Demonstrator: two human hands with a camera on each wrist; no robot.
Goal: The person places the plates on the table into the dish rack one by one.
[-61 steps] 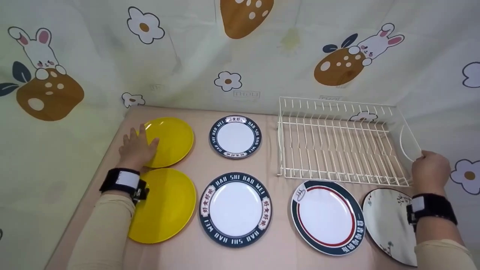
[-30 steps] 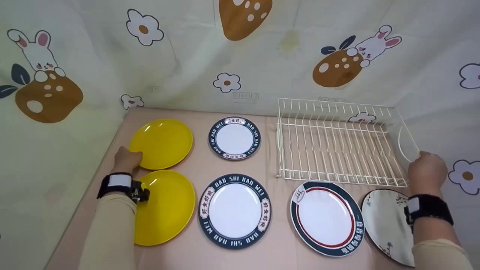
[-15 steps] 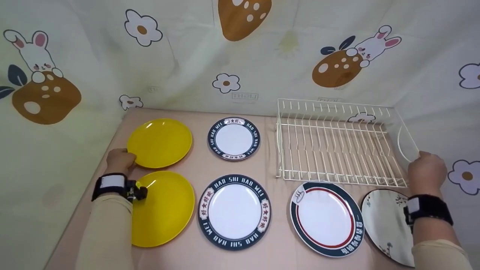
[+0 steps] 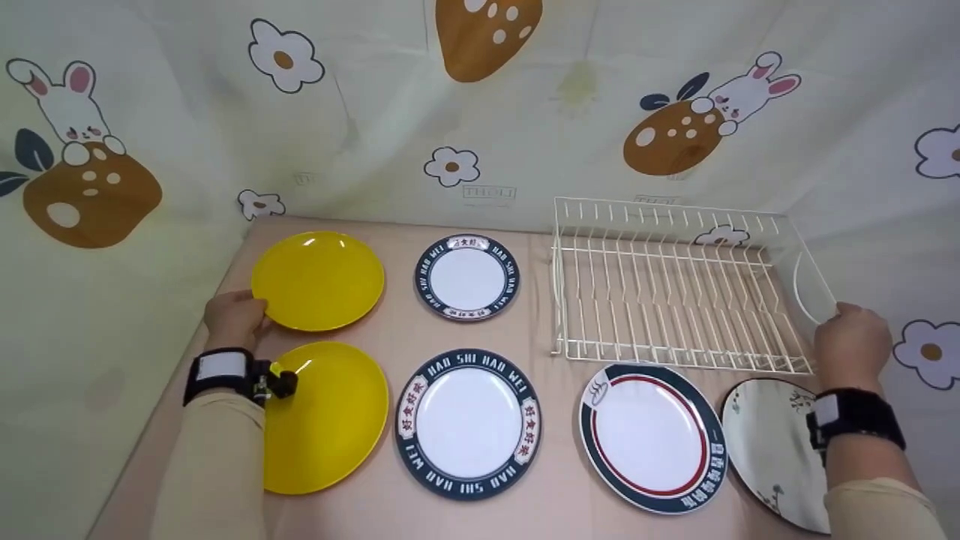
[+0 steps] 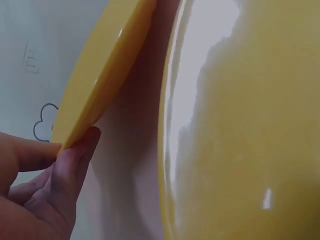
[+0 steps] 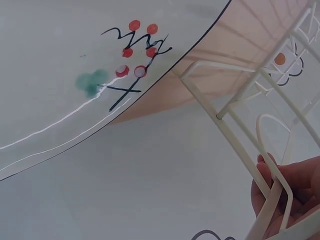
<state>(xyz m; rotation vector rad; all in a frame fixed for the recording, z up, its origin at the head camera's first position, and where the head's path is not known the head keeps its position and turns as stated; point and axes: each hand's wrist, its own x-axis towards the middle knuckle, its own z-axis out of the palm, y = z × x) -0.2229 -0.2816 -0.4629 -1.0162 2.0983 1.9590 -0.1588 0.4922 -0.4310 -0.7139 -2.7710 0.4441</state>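
Note:
At the far left, my left hand (image 4: 234, 321) pinches the near-left rim of the back yellow plate (image 4: 318, 280) between thumb and fingers. The left wrist view shows that plate (image 5: 100, 75) tilted, its edge raised off the table. A second yellow plate (image 4: 330, 420) lies just in front, partly under my wrist strap and forearm. My right hand (image 4: 853, 341) grips the right end of a white wire dish rack (image 4: 675, 300). In the right wrist view its fingers curl around the rack's wires (image 6: 272, 185).
Two dark-rimmed lettered plates, a small one (image 4: 467, 277) and a larger one (image 4: 468, 424), lie mid-table. A red-ringed plate (image 4: 652, 439) and a pale floral plate (image 4: 776, 450) lie before the rack, the latter partly behind my right forearm. A patterned curtain (image 4: 375, 112) closes off the back.
My left hand slid from lying over the back yellow plate to its near-left rim, pinched it and lifted that edge slightly. The right hand stays on the rack.

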